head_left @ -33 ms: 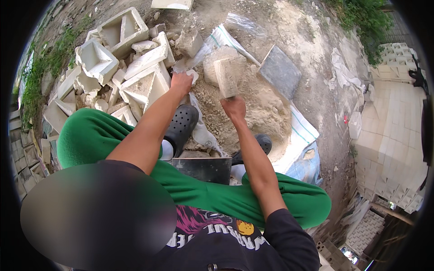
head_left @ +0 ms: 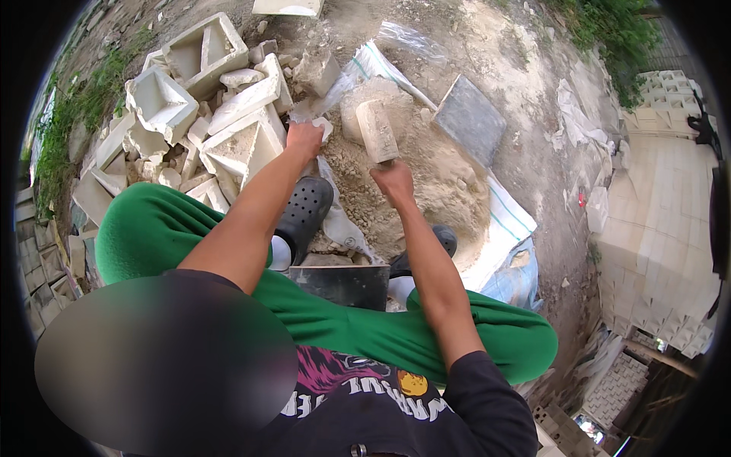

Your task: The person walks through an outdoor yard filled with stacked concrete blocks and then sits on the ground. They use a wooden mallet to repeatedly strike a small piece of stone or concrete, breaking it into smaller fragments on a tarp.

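My right hand point(head_left: 394, 180) is closed round the short handle of a mallet point(head_left: 377, 131) with a pale, dusty, block-shaped head. The head hangs over a heap of crushed, sandy rubble point(head_left: 438, 171) and partly covers a rough pale block point(head_left: 354, 114) behind it. Farther left, my left hand point(head_left: 304, 139) is closed on a small whitish chunk point(head_left: 326, 128), which shows beside its fingers. Its fingertips are partly hidden. The heap lies on a white woven sack point(head_left: 502, 217) with blue-green stripes, between my dark clogs point(head_left: 306, 209).
Broken pale moulded blocks point(head_left: 205, 57) pile up at the left. A grey square slab point(head_left: 470, 122) lies right of the heap, and a dark slab point(head_left: 340, 286) stands between my legs. Clear plastic point(head_left: 415, 42) lies beyond the sack. Stacked pale blocks point(head_left: 647, 221) line the far right.
The mallet head has shifted very slightly to the left. Both hands keep nearly the same places and grips.
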{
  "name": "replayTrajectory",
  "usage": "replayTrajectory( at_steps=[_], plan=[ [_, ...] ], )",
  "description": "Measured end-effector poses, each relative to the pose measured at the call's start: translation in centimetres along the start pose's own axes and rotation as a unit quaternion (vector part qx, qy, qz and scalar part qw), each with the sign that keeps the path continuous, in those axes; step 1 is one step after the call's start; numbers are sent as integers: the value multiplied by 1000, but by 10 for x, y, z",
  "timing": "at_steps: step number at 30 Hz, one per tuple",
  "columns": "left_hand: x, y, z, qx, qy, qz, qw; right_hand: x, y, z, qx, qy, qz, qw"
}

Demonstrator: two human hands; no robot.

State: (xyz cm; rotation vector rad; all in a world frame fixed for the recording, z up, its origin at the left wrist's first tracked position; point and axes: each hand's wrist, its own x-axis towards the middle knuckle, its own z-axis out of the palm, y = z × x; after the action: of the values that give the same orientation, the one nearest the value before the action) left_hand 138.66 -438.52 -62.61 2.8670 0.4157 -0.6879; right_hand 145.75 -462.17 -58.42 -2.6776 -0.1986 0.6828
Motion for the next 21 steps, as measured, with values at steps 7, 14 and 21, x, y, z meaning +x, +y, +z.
replayTrajectory(
  at_steps=[7,14,21],
  plan=[
    [2,2,-8,15,12,0,1000,12,11,5,37,58,1,998],
    [2,-7,-2,23,18,-7,1000,24,0,-12,61,43,-13,997],
    [5,-5,2,22,52,2,998,30,18,10,79,63,-13,995]
  ],
)
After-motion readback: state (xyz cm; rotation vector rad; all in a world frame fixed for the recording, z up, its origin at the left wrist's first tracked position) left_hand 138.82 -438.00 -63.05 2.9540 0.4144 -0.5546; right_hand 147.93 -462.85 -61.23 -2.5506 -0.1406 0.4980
